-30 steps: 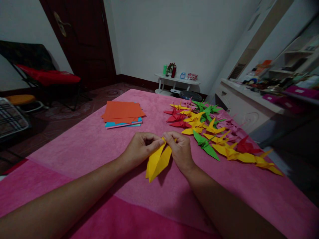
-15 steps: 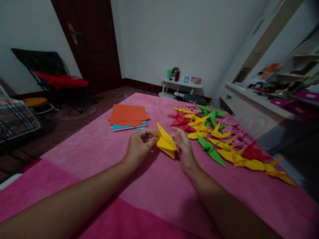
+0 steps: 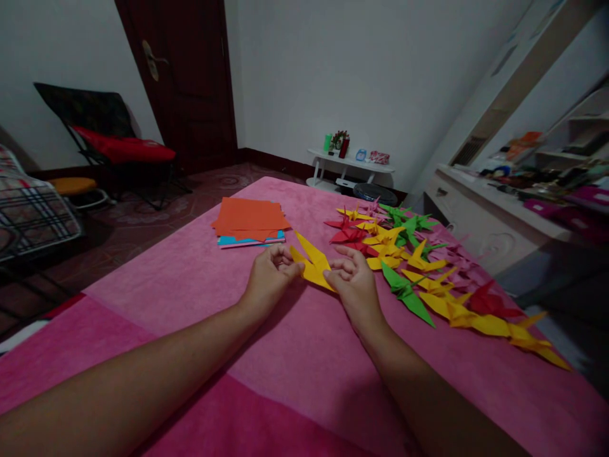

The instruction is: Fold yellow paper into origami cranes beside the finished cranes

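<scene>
A folded yellow paper piece [image 3: 312, 263] is held just above the pink cloth [image 3: 190, 285] between both hands. My left hand [image 3: 271, 274] pinches its left tip with curled fingers. On the other side, my right hand [image 3: 351, 284] grips the lower right edge, palm turned up. One long point of the paper sticks up and away from me.
Several finished paper cranes [image 3: 419, 273] in yellow, green, red and pink lie in rows to the right. A stack of orange and blue paper sheets [image 3: 249, 221] lies further back. A black chair with a red cushion [image 3: 118, 149], a dark door and a white dresser [image 3: 480, 216] surround the table.
The yellow paper hung down toward me a second ago; both hands have flipped it up and away, so it now points toward the sheets. The camera has tilted up slightly.
</scene>
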A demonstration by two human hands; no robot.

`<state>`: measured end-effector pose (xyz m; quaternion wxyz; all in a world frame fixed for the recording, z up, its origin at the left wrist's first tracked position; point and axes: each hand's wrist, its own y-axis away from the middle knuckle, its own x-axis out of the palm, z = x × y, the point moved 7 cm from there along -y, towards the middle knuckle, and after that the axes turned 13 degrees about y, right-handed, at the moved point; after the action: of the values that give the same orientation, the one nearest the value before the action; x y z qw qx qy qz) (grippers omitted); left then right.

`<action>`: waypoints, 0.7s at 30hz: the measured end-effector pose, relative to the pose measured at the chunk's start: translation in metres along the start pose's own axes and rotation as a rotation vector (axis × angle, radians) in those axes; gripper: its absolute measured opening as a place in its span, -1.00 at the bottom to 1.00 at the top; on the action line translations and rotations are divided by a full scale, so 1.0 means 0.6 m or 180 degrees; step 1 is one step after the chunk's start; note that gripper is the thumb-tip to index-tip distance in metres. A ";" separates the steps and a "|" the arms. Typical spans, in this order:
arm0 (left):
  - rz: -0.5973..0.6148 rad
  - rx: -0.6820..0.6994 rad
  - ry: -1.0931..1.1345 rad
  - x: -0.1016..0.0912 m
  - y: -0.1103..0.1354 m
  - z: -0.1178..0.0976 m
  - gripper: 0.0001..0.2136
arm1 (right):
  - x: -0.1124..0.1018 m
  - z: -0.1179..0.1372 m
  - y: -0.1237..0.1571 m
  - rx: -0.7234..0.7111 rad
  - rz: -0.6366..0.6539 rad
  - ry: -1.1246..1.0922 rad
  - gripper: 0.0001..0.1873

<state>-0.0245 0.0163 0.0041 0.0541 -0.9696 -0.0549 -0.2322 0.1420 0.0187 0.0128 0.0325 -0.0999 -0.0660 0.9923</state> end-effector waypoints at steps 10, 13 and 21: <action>0.0449 -0.0481 0.0313 0.012 0.003 0.014 -0.76 | 0.012 -0.025 0.000 0.0512 0.0376 -0.0557 -0.64; 0.0633 -0.0589 0.0241 0.020 0.007 0.017 -0.75 | 0.020 -0.024 0.005 0.0581 0.0514 -0.0682 -0.69; 0.0595 -0.0660 0.0004 0.019 0.008 0.016 -0.75 | 0.024 -0.018 0.010 0.0487 0.0624 -0.0624 -0.71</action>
<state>-0.0092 0.0135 0.0004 -0.0249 -0.9708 0.0600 -0.2311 0.1297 0.0154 -0.0016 -0.0636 -0.0058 0.0170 0.9978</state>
